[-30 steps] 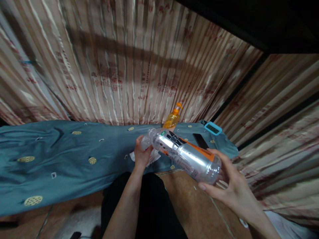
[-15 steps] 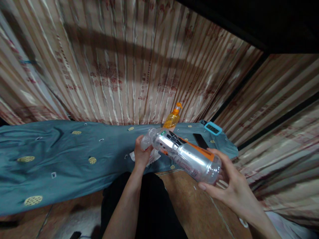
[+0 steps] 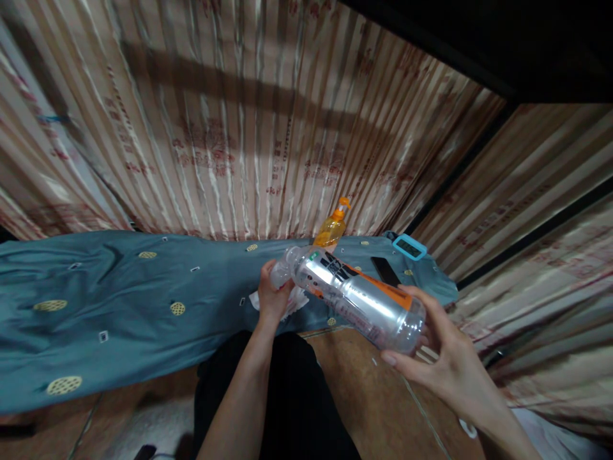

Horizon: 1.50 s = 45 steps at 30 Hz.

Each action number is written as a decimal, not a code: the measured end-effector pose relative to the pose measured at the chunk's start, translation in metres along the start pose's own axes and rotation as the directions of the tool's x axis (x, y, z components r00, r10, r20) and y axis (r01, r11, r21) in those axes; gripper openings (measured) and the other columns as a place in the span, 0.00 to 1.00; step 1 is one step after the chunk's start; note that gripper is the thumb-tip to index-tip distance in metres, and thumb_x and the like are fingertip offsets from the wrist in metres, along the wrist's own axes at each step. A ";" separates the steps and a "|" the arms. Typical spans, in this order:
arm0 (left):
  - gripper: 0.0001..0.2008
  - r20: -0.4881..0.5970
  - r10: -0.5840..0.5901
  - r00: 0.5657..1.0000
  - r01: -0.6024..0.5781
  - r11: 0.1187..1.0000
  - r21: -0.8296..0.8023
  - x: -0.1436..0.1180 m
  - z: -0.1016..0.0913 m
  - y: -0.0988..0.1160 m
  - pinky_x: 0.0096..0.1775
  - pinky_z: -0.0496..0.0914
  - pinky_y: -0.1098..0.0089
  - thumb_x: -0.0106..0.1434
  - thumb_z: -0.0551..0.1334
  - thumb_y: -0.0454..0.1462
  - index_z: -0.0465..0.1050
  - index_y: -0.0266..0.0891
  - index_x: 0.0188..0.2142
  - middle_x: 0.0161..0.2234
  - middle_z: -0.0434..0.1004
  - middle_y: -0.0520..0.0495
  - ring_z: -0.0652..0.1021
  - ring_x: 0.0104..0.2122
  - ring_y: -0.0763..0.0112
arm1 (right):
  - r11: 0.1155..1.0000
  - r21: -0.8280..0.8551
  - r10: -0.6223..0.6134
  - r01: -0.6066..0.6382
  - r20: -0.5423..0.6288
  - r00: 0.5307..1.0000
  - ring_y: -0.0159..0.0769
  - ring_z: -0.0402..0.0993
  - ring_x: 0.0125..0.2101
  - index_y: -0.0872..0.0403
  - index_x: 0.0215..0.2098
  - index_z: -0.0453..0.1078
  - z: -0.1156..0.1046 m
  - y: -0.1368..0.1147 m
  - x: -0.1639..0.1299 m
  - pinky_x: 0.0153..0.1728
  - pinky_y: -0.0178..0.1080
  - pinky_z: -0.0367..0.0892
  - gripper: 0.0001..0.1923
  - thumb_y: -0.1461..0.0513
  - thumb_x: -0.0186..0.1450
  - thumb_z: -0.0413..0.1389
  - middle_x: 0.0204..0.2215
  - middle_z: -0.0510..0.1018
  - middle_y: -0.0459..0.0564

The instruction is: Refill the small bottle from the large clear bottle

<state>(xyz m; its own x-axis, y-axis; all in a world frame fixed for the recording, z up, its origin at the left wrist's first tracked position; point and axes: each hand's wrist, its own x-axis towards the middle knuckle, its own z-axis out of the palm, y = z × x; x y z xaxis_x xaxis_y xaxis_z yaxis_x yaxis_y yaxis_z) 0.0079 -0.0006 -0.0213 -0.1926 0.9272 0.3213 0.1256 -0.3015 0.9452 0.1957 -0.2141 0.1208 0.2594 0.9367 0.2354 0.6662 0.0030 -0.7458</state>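
Observation:
My right hand [image 3: 447, 358] grips the base of a large clear plastic bottle [image 3: 366, 301] with a silver, orange and black label. The bottle lies tilted, its neck lower-profile end pointing left. Closed round a small translucent container [image 3: 280, 275] is my left hand [image 3: 272, 301]. The bottle's mouth meets or overlaps the top of that container; whether they touch I cannot tell. Any liquid passing between them is not visible. Beneath my left hand, a white crumpled wrapper or tissue [image 3: 297, 303] lies on the bedding.
A yellow pump bottle [image 3: 331, 229] with an orange top stands behind the large bottle. To its right are a dark phone [image 3: 384, 271] and a blue-framed digital clock [image 3: 409, 247]. Teal patterned bedding [image 3: 129, 287] spans the front, with a pleated curtain [image 3: 215, 128] behind.

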 end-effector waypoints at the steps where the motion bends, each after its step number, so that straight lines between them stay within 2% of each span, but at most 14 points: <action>1: 0.26 -0.002 -0.001 1.000 0.001 1.000 -0.002 0.000 0.000 0.000 0.46 0.73 0.60 0.48 0.67 0.40 0.66 0.43 0.47 0.46 0.78 0.44 0.79 0.45 0.58 | 1.000 -0.004 -0.001 0.001 -0.001 1.000 0.45 0.84 0.41 0.48 0.63 0.55 0.000 0.000 0.000 0.32 0.37 0.81 0.42 0.52 0.56 0.68 0.52 0.79 0.56; 7: 0.25 -0.013 -0.007 1.000 0.007 1.000 -0.022 0.000 0.002 -0.001 0.46 0.74 0.61 0.47 0.67 0.39 0.67 0.43 0.46 0.46 0.78 0.45 0.79 0.45 0.59 | 1.000 -0.015 -0.022 0.022 -0.007 1.000 0.44 0.84 0.41 0.49 0.63 0.55 0.000 0.000 0.001 0.29 0.35 0.80 0.41 0.52 0.57 0.67 0.52 0.79 0.56; 16: 0.26 -0.009 -0.031 0.999 0.031 0.999 -0.007 0.000 0.001 0.002 0.47 0.74 0.60 0.48 0.68 0.39 0.67 0.42 0.48 0.47 0.78 0.43 0.79 0.46 0.57 | 0.996 -0.081 -0.031 0.028 -0.037 0.999 0.47 0.82 0.46 0.49 0.62 0.57 0.000 -0.002 0.002 0.29 0.35 0.80 0.40 0.51 0.56 0.66 0.54 0.78 0.56; 24: 0.26 0.010 -0.044 0.999 0.044 0.998 -0.034 0.000 0.000 0.003 0.48 0.74 0.59 0.47 0.68 0.40 0.66 0.42 0.47 0.47 0.78 0.43 0.79 0.46 0.56 | 0.993 -0.106 -0.054 0.050 -0.037 0.998 0.45 0.83 0.43 0.49 0.62 0.57 -0.001 -0.003 0.001 0.28 0.35 0.80 0.39 0.51 0.57 0.66 0.52 0.79 0.55; 30: 0.27 0.010 -0.064 0.998 0.064 0.997 -0.036 0.000 -0.001 0.005 0.49 0.73 0.58 0.46 0.68 0.39 0.66 0.42 0.47 0.48 0.78 0.43 0.79 0.47 0.56 | 0.993 -0.114 -0.045 0.041 -0.033 0.998 0.47 0.82 0.46 0.50 0.63 0.57 -0.001 -0.001 0.001 0.30 0.36 0.80 0.41 0.51 0.57 0.66 0.54 0.77 0.57; 37: 0.27 0.006 -0.037 0.999 0.037 0.999 -0.037 0.000 0.001 0.001 0.47 0.74 0.60 0.47 0.68 0.38 0.66 0.42 0.48 0.47 0.78 0.44 0.79 0.46 0.58 | 0.993 -0.099 -0.072 0.068 -0.035 0.997 0.45 0.82 0.44 0.50 0.63 0.57 -0.001 0.001 0.002 0.30 0.35 0.80 0.40 0.52 0.57 0.66 0.53 0.78 0.57; 45: 0.27 -0.001 -0.027 1.000 0.027 0.999 -0.025 0.000 0.002 -0.001 0.47 0.73 0.60 0.47 0.68 0.39 0.66 0.42 0.48 0.47 0.78 0.44 0.79 0.46 0.58 | 0.995 -0.089 -0.046 0.042 -0.035 0.998 0.46 0.82 0.43 0.50 0.63 0.58 -0.001 0.001 0.002 0.30 0.36 0.80 0.41 0.52 0.56 0.67 0.52 0.78 0.57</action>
<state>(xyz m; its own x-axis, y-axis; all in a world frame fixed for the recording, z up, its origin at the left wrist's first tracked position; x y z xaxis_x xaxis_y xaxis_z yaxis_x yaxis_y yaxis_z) 0.0092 0.0003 -0.0218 -0.1971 0.9346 0.2961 0.0958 -0.2822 0.9546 0.1973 -0.2129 0.1212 0.2531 0.9226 0.2910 0.7360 0.0116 -0.6769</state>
